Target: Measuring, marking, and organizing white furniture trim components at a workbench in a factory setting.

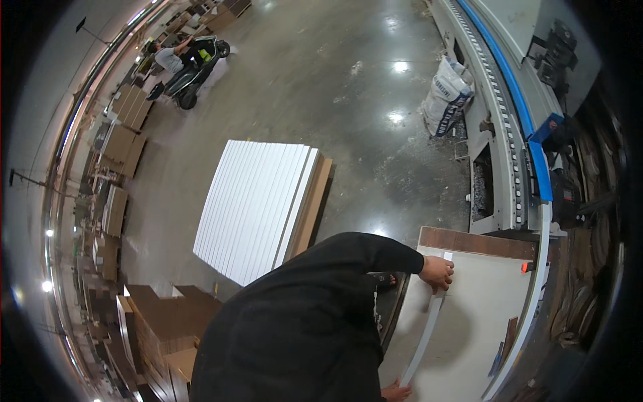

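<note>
My black-sleeved left arm reaches rightward across the picture. My left hand (437,272) is closed around the far part of a long, narrow white strip (424,338). At the lower edge, my right hand (396,391) grips the strip's near end; it is only partly in view. Beneath the strip lies a pale, flat board surface (485,288), with a dark shadow beside the strip. A brown board edge (472,241) shows along the surface's far side.
A long machine with a blue rail (509,87) runs along the right. A white sack (447,97) stands beside it. White panels (258,208) are stacked on the floor at centre. Brown boards (164,328) stand lower left. Farther off, a person sits on a scooter (194,74).
</note>
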Tool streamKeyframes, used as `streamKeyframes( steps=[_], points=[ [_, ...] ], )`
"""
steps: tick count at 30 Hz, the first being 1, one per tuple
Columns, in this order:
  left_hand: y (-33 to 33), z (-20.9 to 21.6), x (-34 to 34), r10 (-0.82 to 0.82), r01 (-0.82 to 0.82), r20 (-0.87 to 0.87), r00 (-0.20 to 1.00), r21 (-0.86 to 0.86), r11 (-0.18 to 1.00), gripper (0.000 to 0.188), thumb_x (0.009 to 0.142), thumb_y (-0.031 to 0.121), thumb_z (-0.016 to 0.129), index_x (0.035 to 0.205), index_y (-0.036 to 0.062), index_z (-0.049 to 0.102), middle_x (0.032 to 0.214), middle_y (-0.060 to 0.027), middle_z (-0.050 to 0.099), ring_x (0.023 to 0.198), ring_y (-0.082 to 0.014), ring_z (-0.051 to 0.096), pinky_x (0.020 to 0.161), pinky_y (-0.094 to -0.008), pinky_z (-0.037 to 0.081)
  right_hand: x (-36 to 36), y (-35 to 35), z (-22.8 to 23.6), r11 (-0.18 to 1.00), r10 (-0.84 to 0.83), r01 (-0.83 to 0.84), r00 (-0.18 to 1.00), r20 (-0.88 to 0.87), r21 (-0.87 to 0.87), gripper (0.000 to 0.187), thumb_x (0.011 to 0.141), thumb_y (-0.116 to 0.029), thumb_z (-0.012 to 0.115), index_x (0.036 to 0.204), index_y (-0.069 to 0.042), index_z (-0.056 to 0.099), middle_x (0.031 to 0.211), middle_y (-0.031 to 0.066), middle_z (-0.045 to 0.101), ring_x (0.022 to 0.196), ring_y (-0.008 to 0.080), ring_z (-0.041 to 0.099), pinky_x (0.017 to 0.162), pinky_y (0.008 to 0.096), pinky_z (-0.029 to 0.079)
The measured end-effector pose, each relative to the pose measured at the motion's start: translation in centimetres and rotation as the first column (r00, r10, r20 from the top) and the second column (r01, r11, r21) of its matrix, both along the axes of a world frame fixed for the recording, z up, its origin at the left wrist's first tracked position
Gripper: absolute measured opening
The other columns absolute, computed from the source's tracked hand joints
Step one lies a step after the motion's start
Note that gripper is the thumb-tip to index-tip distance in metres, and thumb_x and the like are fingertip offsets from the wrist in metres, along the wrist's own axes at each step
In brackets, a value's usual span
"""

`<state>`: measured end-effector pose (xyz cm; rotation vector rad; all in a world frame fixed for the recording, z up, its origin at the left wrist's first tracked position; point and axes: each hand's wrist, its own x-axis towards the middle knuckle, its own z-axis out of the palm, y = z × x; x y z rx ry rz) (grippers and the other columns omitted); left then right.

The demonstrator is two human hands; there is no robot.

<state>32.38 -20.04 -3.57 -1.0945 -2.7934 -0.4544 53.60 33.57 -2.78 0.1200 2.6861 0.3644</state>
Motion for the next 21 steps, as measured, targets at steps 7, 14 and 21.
streamKeyframes(
  steps=[7, 14, 21],
  points=[
    [-0.4, -0.3, -0.3, -0.077, 0.078, 0.101, 0.992, -0.006, 0.997, 0.046, 0.092, 0.060, 0.063, 0.115, 0.0205, 0.068, 0.104, 0.0013, 0.069, 0.103, -0.0230, 0.064, 0.097, -0.0431, 0.045, 0.0, -1.3, 1.0, 0.995, -0.098, 0.097, 0.983, 0.158, 0.009, 0.085, 0.104, -0.062, 0.055, 0.156, 0.005, 0.042, 0.160, 0.0262, 0.044, 0.144, 0.0449, 0.043, 0.117, 0.0597, 0.034],
    [-0.1, 0.3, -3.9, -0.414, 0.397, 0.103, 0.904, 0.153, 0.905, 0.046, 0.092, 0.056, 0.067, 0.112, 0.0141, 0.071, 0.096, -0.0067, 0.072, 0.098, -0.0306, 0.070, 0.097, -0.0468, 0.049, 0.1, -0.8, -1.7, 0.983, -0.095, 0.069, 0.985, -0.145, -0.171, 0.064, 0.090, -0.032, 0.081, 0.140, -0.003, 0.054, 0.145, 0.0195, 0.055, 0.136, 0.0405, 0.051, 0.116, 0.0551, 0.037],
    [6.3, 3.8, -15.1, -0.256, 0.279, -0.127, 0.958, 0.219, 0.935, 0.046, 0.098, 0.035, 0.066, 0.133, 0.0053, 0.062, 0.121, -0.0128, 0.065, 0.120, -0.0304, 0.061, 0.114, -0.0461, 0.046, -0.6, -2.1, -0.5, 0.950, -0.065, 0.005, 0.981, -0.183, -0.311, 0.057, 0.080, -0.023, 0.086, 0.129, -0.008, 0.061, 0.129, 0.0140, 0.058, 0.127, 0.0378, 0.052, 0.109, 0.0520, 0.040]
  ],
)
